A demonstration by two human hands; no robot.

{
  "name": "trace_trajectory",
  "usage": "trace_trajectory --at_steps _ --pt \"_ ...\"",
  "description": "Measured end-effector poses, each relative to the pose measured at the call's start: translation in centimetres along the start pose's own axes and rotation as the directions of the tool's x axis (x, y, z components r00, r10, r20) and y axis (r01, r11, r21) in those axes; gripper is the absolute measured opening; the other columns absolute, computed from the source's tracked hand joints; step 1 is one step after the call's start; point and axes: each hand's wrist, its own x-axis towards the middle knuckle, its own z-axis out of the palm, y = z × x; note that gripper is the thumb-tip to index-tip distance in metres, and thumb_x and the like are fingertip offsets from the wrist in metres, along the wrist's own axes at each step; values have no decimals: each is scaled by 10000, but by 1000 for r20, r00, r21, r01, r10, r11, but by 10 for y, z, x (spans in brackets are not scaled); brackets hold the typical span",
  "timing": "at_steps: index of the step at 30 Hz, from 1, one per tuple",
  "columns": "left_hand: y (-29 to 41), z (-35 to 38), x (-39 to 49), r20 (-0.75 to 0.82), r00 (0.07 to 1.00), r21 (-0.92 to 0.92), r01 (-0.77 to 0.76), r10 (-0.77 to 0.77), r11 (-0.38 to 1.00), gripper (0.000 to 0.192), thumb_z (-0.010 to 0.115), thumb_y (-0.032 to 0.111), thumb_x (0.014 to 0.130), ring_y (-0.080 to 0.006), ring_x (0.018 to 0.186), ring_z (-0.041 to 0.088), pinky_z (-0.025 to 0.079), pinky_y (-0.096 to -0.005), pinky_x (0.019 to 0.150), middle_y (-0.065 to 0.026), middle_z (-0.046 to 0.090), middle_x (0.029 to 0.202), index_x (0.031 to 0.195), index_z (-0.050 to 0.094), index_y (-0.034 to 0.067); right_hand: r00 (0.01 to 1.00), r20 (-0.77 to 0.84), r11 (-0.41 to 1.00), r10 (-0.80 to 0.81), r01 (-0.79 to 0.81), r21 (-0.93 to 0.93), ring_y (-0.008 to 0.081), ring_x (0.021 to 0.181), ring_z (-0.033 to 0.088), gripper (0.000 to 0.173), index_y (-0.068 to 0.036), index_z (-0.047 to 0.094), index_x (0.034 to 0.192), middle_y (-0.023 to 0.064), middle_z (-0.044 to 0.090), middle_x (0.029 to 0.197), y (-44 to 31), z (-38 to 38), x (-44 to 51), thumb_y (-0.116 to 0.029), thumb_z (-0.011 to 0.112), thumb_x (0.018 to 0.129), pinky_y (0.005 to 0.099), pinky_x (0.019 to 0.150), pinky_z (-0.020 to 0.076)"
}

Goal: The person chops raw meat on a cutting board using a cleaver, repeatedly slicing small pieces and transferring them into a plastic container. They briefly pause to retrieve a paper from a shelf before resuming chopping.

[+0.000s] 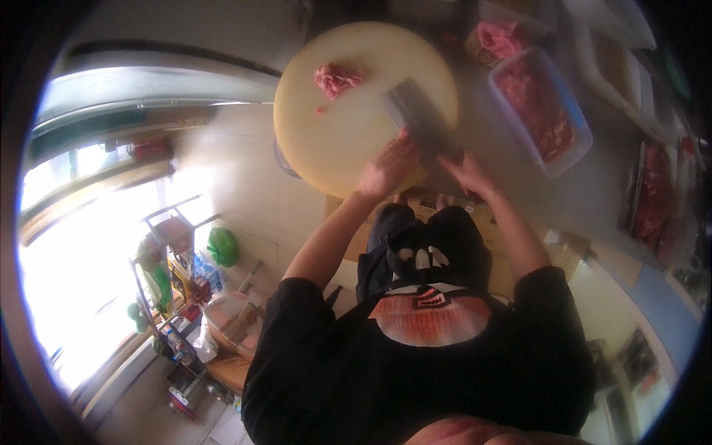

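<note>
A broad-bladed cleaver point(414, 105) lies at a slant over the right side of a round, pale yellow chopping board point(334, 147). My right hand point(471, 173) is at the handle end and grips it, though blur and shadow partly hide the handle. Against the near left edge of the blade are the fingertips of my left hand point(389, 167). Its fingers lie close together, and whether they pinch anything is unclear. A small heap of raw pink meat point(336, 80) sits toward the far left of the board. Nearer to me lies a tiny meat scrap point(320, 110).
Right of the board stands a clear plastic container point(581, 147) with minced meat inside. Behind it is a pink bundle point(500, 39). Farther right, a tray holds red meat point(653, 189). Flattened cardboard point(350, 222) lies below the board, and a metal rack point(181, 208) stands at left.
</note>
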Motion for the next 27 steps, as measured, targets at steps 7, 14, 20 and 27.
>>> trace_trajectory --at_steps 7,14,20,27 --pt "-5 3 -4 12 1000 -5 -1 1 1000 274 755 36 774 -282 1222 569 465 -406 1026 -125 672 1166 1044 706 26 998 21 994 -60 58 91 117 374 482 489 49 588 1064 78 622 712 30 -4 -38 -401 670 892 293 348 391" --pt "-2 9 -7 13 1000 2 4 -4 1000 253 716 54 821 -284 1222 568 446 -417 1042 -120 665 1184 1072 698 30 993 84 995 82 -77 -62 145 358 478 458 48 612 889 60 569 576 -2 -7 3 -407 661 899 296 349 392" --pt "5 1 -3 52 998 121 19 -25 993 297 727 68 807 -262 1248 548 414 -456 1066 -94 653 1212 1101 694 47 999 -8 995 -53 53 83 149 375 514 395 21 627 890 68 613 616 18 6 -39 -372 658 909 291 362 405" --pt "9 2 3 53 999 119 -4 -2 993 316 738 62 786 -265 1255 541 398 -464 1080 -98 650 1214 1099 695 63 997 79 996 -23 29 -79 170 390 537 413 31 627 898 73 610 598 7 -7 -15 -381 659 905 315 366 409"
